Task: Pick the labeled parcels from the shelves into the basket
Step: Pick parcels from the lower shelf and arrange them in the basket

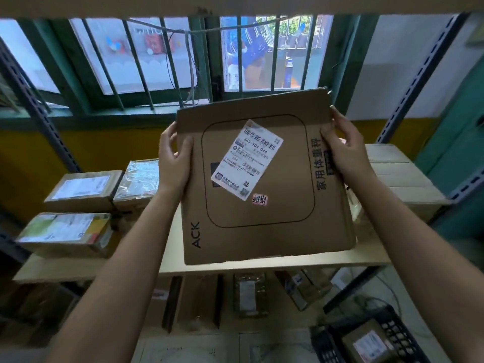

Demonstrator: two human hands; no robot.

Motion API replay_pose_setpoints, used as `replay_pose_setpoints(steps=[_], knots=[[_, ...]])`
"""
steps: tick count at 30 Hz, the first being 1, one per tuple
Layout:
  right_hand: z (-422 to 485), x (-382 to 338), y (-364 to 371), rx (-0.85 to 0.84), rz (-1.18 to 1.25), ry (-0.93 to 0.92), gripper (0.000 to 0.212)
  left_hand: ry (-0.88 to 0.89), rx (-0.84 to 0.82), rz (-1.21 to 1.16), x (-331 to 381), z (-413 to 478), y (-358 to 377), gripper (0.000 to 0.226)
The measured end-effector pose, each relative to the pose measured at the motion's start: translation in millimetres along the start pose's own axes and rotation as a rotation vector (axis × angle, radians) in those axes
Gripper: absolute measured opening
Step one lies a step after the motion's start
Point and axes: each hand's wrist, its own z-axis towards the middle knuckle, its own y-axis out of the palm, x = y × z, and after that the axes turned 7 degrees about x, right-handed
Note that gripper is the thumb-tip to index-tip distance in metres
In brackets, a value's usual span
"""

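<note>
both the left hand (174,158) and right hand (343,150) are wrapped on opposite edges of the labeled parcel (264,205) held between them, which should be kept level while lowered to the basket (392,327) below the right hand.

One flat cardboard box (262,231); three taped parcels (81,189) (138,179) (65,231), shelf's (78,268) left end; one white carton (400,174); one black basket (400,334).

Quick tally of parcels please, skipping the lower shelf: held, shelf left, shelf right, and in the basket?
Held flat parcel: 1
Left of it on the shelf, labeled parcels: 3
Right of it on the shelf, pale box: 1
In the black basket, small parcel: 1
Total: 6
</note>
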Motion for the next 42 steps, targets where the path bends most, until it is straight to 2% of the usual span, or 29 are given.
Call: replay_pose_setpoints(steps=[4, 6, 8, 13, 18, 20, 23, 25, 27, 28, 30, 32, 36, 40, 42], knots=[[-3, -11, 8, -0.150, -0.092, -0.028, 0.046, -0.283, -0.059, 0.126, -34, -2, -4, 0.066], [-7, -14, 5, -0.176, -0.149, -0.046, 0.045, -0.340, -0.057, 0.143, -42, -12, -2, 0.071], [-14, -11, -9, -0.133, -0.232, -0.050, 0.046, -0.342, -0.099, 0.151, -39, -23, 3, 0.070], [-68, 31, -85, 0.068, -0.420, 0.142, 0.054, -0.196, -0.421, 0.075, -28, -61, 42, 0.078], [-191, 88, -187, 0.495, -0.394, 0.312, 0.054, -0.030, -0.724, 0.071, -13, -174, 111, 0.064], [-237, 110, -227, 0.635, -0.316, 0.441, 0.044, -0.057, -0.915, 0.071, -20, -224, 143, 0.062], [-286, 139, -280, 0.773, -0.176, 0.570, 0.030, -0.211, -1.102, 0.146, -31, -287, 192, 0.078], [-310, 164, -308, 0.844, -0.083, 0.716, 0.017, -0.362, -1.123, 0.158, -36, -327, 220, 0.070], [-338, 199, -330, 0.895, -0.041, 0.870, 0.025, -0.474, -1.109, 0.187, -49, -369, 245, 0.050], [-353, 219, -339, 0.883, -0.035, 0.918, 0.027, -0.480, -1.107, 0.222, -58, -391, 258, 0.046], [-379, 260, -353, 0.856, -0.046, 0.977, 0.030, -0.429, -1.119, 0.293, -83, -432, 286, 0.048], [-394, 297, -364, 0.852, -0.071, 1.042, 0.044, -0.371, -1.166, 0.372, -115, -468, 314, 0.049], [-425, 376, -372, 0.855, -0.112, 1.221, 0.033, -0.260, -1.331, 0.501, -189, -517, 358, 0.033], [-447, 448, -356, 0.849, -0.031, 1.393, 0.021, -0.173, -1.508, 0.578, -258, -538, 387, 0.033], [-452, 483, -344, 0.850, -0.010, 1.466, 0.029, -0.091, -1.587, 0.631, -292, -543, 400, 0.036]])
